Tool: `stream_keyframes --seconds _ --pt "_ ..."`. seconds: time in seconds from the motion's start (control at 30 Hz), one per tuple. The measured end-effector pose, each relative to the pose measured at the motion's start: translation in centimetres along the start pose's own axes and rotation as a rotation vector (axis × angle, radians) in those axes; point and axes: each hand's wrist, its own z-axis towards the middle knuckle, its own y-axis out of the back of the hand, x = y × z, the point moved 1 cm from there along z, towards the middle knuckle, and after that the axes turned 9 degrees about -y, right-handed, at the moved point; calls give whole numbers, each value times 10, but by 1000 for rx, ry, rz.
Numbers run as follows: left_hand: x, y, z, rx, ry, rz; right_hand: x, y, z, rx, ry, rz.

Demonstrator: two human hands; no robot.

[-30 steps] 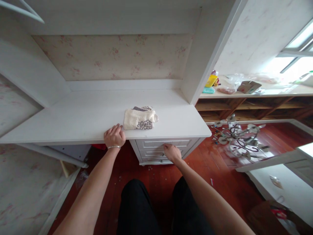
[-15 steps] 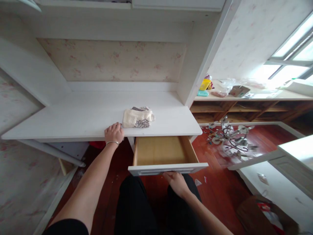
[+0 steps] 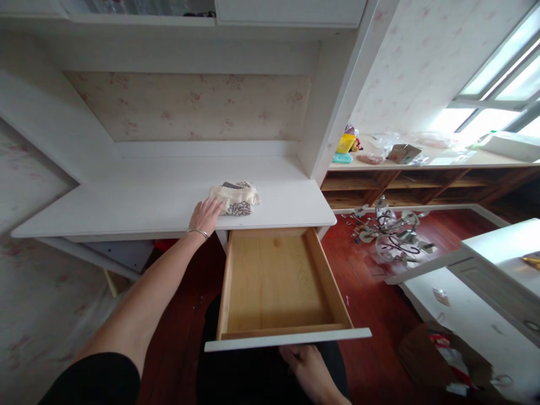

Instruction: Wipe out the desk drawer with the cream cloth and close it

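Note:
A wooden drawer [image 3: 274, 281] with a white front stands pulled well out from under the white desk [image 3: 160, 194]; its inside is bare wood. Beneath the drawer front, my right hand [image 3: 310, 368] is closed with curled fingers. The front hides its fingertips and whatever handle they hold. On the desktop near the front edge lies a folded cream towel [image 3: 236, 198] with a dark grey pattern. My left hand [image 3: 205, 216] rests with fingers stretched out, its fingertips at the towel's left edge.
A brown wooden shelf unit [image 3: 396, 180] runs below the window, with plastic bags and a box on top. A dismantled chandelier [image 3: 392, 230] lies on the red floor. At right stands white furniture [image 3: 485, 281], with a brown bag [image 3: 434, 360] beside it.
The drawer has come further out toward me, with my right hand at its front. My left hand has moved forward from the desk edge to the towel, its fingers stretching out.

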Motion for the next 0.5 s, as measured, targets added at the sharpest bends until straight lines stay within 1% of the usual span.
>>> stream_keyframes --seconds 0.1,0.2,0.27,0.37,0.5 --pt "0 3 20 117 -61 10 -4 -4 -11 11 3 -48" --pt "-1 2 40 267 -43 -54 -2 -3 -14 11 7 -77" --pt "-3 1 51 332 -20 -102 -1 -2 -12 12 19 -60" --pt "-9 2 66 330 5 -120 -2 -1 -8 49 24 17" --pt "-29 2 81 261 18 -136 -11 -3 -2 102 23 121"
